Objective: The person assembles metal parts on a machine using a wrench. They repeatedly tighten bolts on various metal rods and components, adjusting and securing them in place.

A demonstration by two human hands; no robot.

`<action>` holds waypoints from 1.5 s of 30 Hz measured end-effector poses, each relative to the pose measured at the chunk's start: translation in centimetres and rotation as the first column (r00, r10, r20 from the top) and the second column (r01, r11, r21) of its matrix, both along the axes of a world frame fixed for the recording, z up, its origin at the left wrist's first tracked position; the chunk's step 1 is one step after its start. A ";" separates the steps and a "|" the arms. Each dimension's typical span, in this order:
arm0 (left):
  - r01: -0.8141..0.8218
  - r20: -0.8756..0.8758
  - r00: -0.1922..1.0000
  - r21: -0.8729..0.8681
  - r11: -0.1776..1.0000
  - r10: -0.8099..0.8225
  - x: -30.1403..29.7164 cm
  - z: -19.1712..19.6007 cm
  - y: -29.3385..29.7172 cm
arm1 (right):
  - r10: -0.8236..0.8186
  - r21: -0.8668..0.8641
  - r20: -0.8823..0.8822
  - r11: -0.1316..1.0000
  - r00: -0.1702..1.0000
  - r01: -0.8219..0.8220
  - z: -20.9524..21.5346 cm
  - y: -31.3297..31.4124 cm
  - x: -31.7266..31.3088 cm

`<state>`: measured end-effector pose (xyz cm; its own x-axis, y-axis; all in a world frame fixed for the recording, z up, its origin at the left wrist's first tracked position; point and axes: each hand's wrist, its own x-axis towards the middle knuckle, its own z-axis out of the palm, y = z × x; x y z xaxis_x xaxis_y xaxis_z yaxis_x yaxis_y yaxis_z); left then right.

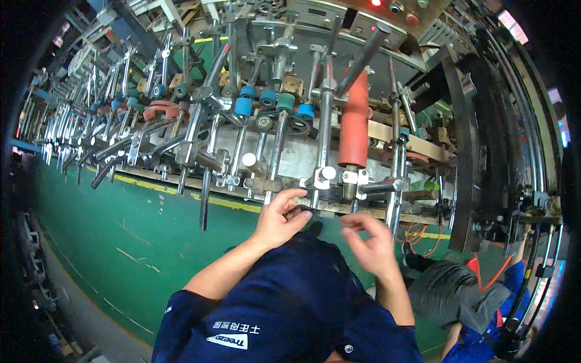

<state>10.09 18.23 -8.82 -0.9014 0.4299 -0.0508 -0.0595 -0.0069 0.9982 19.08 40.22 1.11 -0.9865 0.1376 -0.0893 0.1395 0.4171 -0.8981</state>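
My left hand (280, 219) is just in front of the machine's near edge, below a chrome rod (324, 130). Its fingers curl loosely, with a gap between thumb and forefinger; a small dark shape shows there, too unclear to name. To its right, my right hand (370, 243) is bent toward it, thumb and forefinger slightly apart and the other fingers curled. I see nothing plainly held in either. Nearest beyond the hands are a metal clamp block (321, 177) with a round knob and an orange-red roller (354, 130) on a shaft.
A long row of chrome rods, clamps and blue wheels (244, 106) runs off to the left. Dark upright rails (463, 151) stand at the right. A person in blue (478, 342) is low at the lower right, near an orange hose (426, 239). The floor (139, 242) is green.
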 end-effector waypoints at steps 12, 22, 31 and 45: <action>-0.093 -0.493 0.870 -0.179 0.979 -0.008 -4.6 5.9 -6.2 | -0.132 0.084 -0.478 0.977 0.868 0.195 12.7 5.6 -27.5; 0.030 -0.330 0.940 -0.163 0.986 -0.083 -5.9 2.1 -10.9 | -0.357 -0.500 -0.353 0.853 0.865 0.148 10.6 3.8 -32.3; 0.199 -0.334 0.911 -0.154 0.968 -0.240 -7.8 2.7 -9.8 | -0.517 -0.479 -0.363 0.817 0.775 0.321 10.5 2.2 -32.2; -0.161 0.111 0.984 0.215 0.963 0.140 -11.0 3.1 6.6 | -0.062 -0.473 -0.428 0.865 0.902 -0.165 9.8 6.4 -32.5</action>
<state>-0.88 24.85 -5.71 -0.9524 0.2996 -0.0571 -0.1344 -0.2442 0.9604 -13.45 46.66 10.93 -0.9479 0.1361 0.2880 -0.3018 -0.0944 -0.9487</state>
